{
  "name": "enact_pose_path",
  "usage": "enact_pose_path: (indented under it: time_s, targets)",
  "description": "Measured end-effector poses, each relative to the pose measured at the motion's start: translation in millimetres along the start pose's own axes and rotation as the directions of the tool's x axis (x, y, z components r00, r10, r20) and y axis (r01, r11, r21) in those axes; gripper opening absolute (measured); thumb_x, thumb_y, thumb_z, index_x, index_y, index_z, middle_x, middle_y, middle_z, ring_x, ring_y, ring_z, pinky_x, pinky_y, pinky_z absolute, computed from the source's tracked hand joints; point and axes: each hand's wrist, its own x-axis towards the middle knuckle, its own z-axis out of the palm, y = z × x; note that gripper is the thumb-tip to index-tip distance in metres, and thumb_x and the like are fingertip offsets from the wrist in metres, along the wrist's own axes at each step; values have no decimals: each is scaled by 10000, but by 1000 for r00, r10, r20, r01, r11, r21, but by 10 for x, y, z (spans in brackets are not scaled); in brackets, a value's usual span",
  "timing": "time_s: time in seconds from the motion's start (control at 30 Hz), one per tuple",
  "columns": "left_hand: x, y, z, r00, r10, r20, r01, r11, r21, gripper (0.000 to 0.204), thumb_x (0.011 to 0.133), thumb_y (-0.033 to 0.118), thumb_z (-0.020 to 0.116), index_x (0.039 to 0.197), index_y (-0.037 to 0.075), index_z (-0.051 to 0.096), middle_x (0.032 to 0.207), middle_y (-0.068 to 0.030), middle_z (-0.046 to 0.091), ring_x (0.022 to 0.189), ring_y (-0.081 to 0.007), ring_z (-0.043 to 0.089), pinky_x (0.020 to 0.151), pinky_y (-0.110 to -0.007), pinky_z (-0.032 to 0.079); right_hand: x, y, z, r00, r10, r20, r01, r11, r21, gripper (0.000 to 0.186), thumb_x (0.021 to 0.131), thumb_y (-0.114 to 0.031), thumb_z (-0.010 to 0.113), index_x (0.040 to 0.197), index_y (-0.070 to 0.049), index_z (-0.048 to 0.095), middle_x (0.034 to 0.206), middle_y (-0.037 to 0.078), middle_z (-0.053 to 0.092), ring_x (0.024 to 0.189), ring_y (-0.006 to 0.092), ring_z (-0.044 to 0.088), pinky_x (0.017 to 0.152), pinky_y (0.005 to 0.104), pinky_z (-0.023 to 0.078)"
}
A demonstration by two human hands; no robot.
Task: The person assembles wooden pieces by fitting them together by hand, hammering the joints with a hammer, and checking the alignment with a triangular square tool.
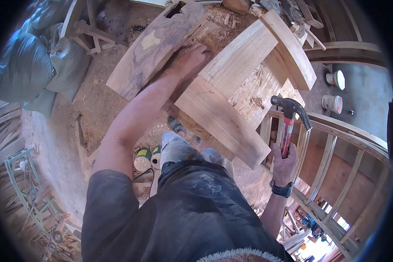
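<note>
My right hand (285, 163) grips a claw hammer (288, 124) by its red handle, its dark head pointing up and away from me. My left arm stretches forward over a gap between two wooden pieces. Its hand (192, 59) is in shadow, fingers curled down beside the edge of a thick wood slab (148, 52); what they hold, if anything, is hidden. To the right of that hand lies a wooden frame of joined boards, with a near board (225, 122), a middle board (240, 61) and a curved far board (289, 50). Wood chips lie inside the frame.
Full sacks (26, 65) stand at the far left. Two cans (143, 160) sit on the floor by my legs. White buckets (332, 104) stand at the right, behind a slatted wooden frame (327, 168). Scrap wood and a pale green metal frame (28, 187) are at the left.
</note>
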Motion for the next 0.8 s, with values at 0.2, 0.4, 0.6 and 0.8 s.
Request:
enact_pose_path:
  time_s: [0.2, 0.4, 0.6, 0.8]
  targets:
    - [88, 90, -138, 977, 11, 214, -80, 946, 313, 217, 912, 47, 639, 1126, 18, 618, 1227, -183, 616, 1220, -388, 603, 983, -454, 536, -48, 42, -42, 999, 33, -20, -34, 998, -52, 310, 900, -224, 841, 916, 4, 631, 678, 57, 558, 635, 136, 506, 604, 339, 456]
    - [154, 121, -229, 996, 7, 93, -26, 980, 199, 179, 878, -7, 639, 1057, -8, 636, 1104, -227, 634, 1042, -430, 668, 895, -484, 558, -97, 105, -61, 998, -6, -64, -1, 994, -107, 320, 897, -228, 847, 920, 4, 627, 704, 55, 565, 652, 128, 493, 611, 334, 458]
    - [337, 16, -348, 984, -172, 52, 175, 982, -74, 164, 853, 72, 719, 1000, 0, 729, 953, -199, 764, 911, -330, 750, 804, -415, 583, -155, 231, -31, 996, 1, -84, -7, 998, -63, 318, 899, -231, 846, 971, 8, 649, 721, 50, 576, 663, 125, 498, 622, 328, 462]
    - [481, 127, -445, 984, -161, -78, 144, 971, -193, 250, 826, 124, 774, 1059, 32, 758, 964, -150, 774, 902, -268, 759, 836, -364, 587, -215, 348, -15, 996, 22, -89, -28, 997, -71, 320, 896, -229, 844, 1006, 12, 664, 732, 62, 592, 668, 137, 511, 629, 333, 464]
